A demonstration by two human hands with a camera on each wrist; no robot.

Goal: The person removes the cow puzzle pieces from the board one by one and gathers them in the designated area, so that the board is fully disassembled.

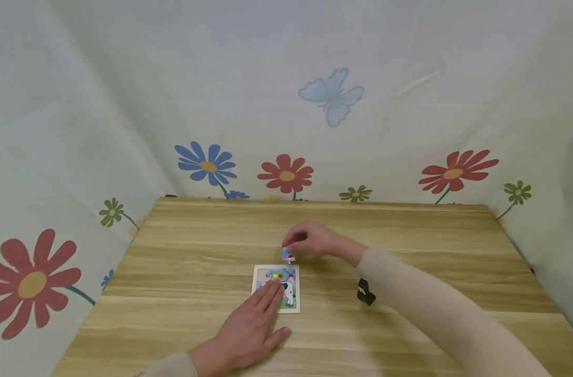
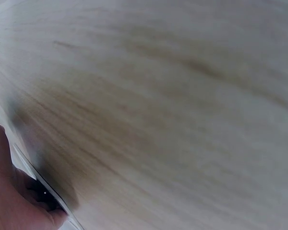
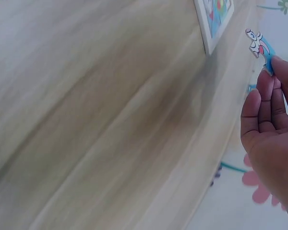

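A small jigsaw puzzle (image 1: 293, 308) with a white frame and a cow picture lies on the table. My left hand (image 1: 250, 327) rests on its left part with straight fingers, covering some of the picture. In the left wrist view that hand (image 2: 14, 191) shows at the puzzle's edge. Above the far edge of the frame, my right hand (image 1: 314, 240) pinches a puzzle piece (image 1: 288, 255) between thumb and fingertips. Seen from the right wrist, the piece (image 3: 262, 49) is light blue with part of a cartoon face, held clear of the frame (image 3: 209, 33).
A small black object (image 1: 365, 292) with a yellowish mark sits on the wooden table (image 1: 197, 235), beside the right forearm. Pale fabric walls (image 1: 248, 94) printed with flowers and a butterfly stand around the table's back and sides.
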